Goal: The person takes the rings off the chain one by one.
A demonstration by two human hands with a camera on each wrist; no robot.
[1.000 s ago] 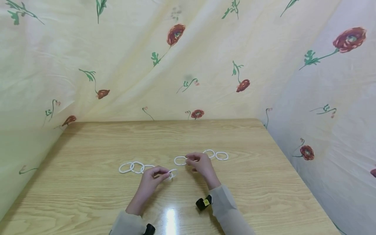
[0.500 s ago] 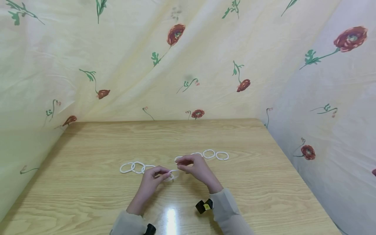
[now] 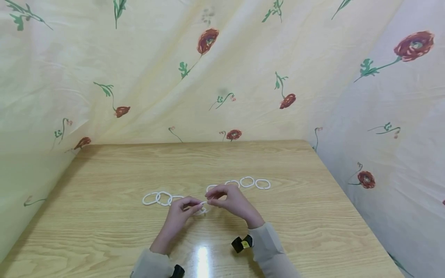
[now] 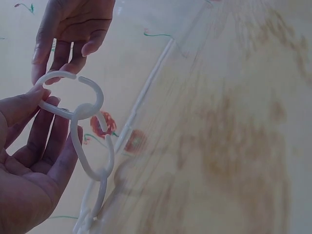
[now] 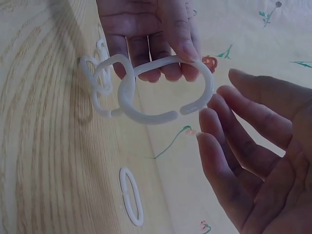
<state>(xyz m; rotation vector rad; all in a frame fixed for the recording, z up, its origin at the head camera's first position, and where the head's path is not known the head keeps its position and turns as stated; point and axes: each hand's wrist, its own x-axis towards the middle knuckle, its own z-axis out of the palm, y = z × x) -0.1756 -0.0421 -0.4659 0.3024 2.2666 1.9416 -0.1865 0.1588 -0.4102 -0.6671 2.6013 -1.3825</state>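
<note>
Pinching a link [image 5: 156,64], the left hand [image 3: 178,214] points it lengthwise rightward.

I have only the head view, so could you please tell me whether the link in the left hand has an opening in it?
Observer: Yes, the right wrist view shows a gap in the held link, opposite the thumb of the left hand.
Operator: Thank you; is it joined to anything?
Observer: The left wrist view shows it looped through the next link.
Operator: And is the right hand pinching it?
Observer: No, the right wrist view shows that hand's thumb apart from the held link.
</note>
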